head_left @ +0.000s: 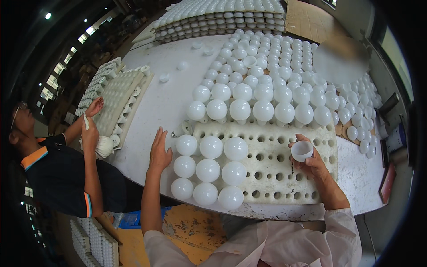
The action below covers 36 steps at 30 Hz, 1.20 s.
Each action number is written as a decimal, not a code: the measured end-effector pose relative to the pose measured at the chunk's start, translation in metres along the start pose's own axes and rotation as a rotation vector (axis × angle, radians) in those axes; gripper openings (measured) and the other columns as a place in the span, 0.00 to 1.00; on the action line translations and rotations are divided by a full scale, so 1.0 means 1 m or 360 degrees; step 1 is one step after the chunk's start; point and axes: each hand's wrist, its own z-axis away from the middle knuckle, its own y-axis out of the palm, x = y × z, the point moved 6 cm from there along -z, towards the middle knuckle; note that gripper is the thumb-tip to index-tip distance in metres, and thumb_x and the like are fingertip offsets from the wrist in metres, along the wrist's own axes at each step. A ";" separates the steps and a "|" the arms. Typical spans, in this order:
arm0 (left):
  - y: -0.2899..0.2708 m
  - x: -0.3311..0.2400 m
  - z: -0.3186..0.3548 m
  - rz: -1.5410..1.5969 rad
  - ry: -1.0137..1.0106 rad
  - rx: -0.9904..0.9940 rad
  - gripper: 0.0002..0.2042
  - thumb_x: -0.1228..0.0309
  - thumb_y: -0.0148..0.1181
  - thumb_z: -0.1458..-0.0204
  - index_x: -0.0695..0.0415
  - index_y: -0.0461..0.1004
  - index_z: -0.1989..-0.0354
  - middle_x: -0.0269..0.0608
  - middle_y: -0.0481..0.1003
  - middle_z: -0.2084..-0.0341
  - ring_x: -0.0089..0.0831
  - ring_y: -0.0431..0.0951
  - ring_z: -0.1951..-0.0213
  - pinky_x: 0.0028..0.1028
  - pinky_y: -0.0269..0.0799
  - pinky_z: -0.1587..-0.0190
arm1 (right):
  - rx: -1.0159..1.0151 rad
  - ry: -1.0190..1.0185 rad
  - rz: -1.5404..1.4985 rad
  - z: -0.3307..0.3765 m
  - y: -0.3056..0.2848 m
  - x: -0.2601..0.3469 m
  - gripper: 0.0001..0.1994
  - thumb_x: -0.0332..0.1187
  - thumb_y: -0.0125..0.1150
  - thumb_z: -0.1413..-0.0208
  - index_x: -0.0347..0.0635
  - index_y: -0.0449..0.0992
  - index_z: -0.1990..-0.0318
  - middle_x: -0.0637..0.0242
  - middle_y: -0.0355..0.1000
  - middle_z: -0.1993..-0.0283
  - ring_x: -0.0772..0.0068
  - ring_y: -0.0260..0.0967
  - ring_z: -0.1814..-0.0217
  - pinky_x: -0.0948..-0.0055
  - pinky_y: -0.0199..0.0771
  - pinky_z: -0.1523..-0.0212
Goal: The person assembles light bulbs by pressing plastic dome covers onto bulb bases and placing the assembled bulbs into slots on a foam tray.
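In my right hand point(313, 162) is a white, cup-shaped bulb cover point(302, 151), its open rim turned up. My fingers and thumb wrap around its side, above a cream foam tray point(267, 180) full of round holes. My left hand point(159, 153) is open and holds nothing, fingers stretched out and thumb apart. It hovers at the left of the tray, close to a white bulb point(186, 145). Several round white bulbs point(207, 171) stand upright in rows at the tray's left end. A bulb part with a metal base point(182, 129) lies just behind them.
Beyond the tray stand many rows of white bulbs point(263, 110), with stacked trays point(222, 20) at the back. Loose white covers point(182, 65) lie on the white table point(155, 107). At left, a co-worker point(66, 173) holds a white cloth-like bundle beside another tray point(115, 95).
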 end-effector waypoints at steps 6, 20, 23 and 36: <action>0.100 0.020 -0.068 0.0349 -0.0447 0.0875 0.35 0.69 0.71 0.61 0.58 0.62 0.42 0.50 0.71 0.47 0.45 0.71 0.44 0.36 0.67 0.43 | 0.0128 -0.0058 -0.0221 0.004 -0.006 0.000 0.50 0.40 0.76 0.68 0.46 0.53 0.34 0.55 0.68 0.47 0.67 0.73 0.61 0.76 0.73 0.71; -0.073 0.004 0.013 0.2107 -0.0546 -0.0278 0.25 0.68 0.50 0.40 0.69 0.56 0.38 0.53 0.66 0.42 0.31 0.75 0.60 0.25 0.69 0.57 | 0.0190 -0.0194 0.0369 0.011 -0.007 0.009 0.47 0.37 0.77 0.65 0.46 0.55 0.35 0.63 0.66 0.43 0.70 0.62 0.40 0.68 0.64 0.41; -0.109 -0.103 0.067 0.2018 -0.0091 0.0131 0.25 0.66 0.48 0.40 0.70 0.56 0.39 0.52 0.70 0.46 0.27 0.75 0.67 0.24 0.68 0.56 | 0.0313 -0.0235 0.0480 0.018 0.003 0.011 0.43 0.34 0.76 0.66 0.46 0.58 0.38 0.65 0.66 0.44 0.69 0.61 0.39 0.66 0.59 0.37; 0.065 -0.335 0.124 0.2072 -0.0294 0.1042 0.23 0.69 0.71 0.60 0.62 0.73 0.54 0.41 0.77 0.62 0.26 0.77 0.60 0.28 0.72 0.55 | 0.0645 -0.0342 0.1074 0.073 0.021 0.024 0.42 0.32 0.72 0.67 0.45 0.60 0.39 0.64 0.67 0.44 0.66 0.62 0.39 0.64 0.61 0.38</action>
